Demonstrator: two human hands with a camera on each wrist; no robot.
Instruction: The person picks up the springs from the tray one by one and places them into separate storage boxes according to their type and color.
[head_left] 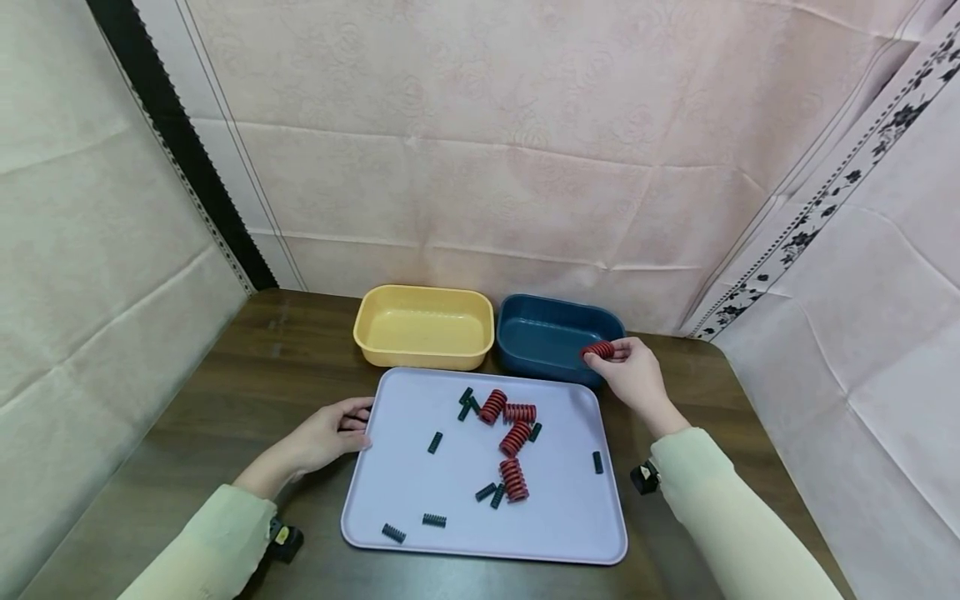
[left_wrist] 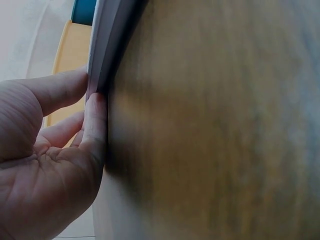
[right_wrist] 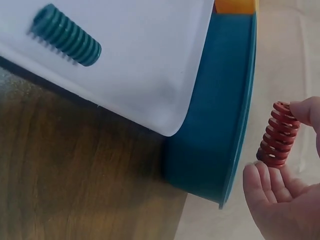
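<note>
My right hand point(head_left: 628, 372) pinches a red coil spring point(right_wrist: 279, 135) end to end between thumb and fingertips, over the right part of the blue bin point(head_left: 517, 337). With its thumb and fingers, my left hand point(head_left: 333, 433) grips the left edge of the white tray point(head_left: 397, 471); in the left wrist view the thumb is on the rim and a fingertip lies beneath it. Several red springs point(head_left: 513, 480) lie near the middle of the tray. Small dark green springs point(head_left: 433, 520) are scattered about them, one green spring point(right_wrist: 67, 36) near the right edge.
A yellow bin point(head_left: 423, 325) stands behind the tray, left of the blue one. Both bins sit at the back of the brown wooden table point(head_left: 292, 367). Pale cloth point(head_left: 450, 167) hangs behind and on both sides.
</note>
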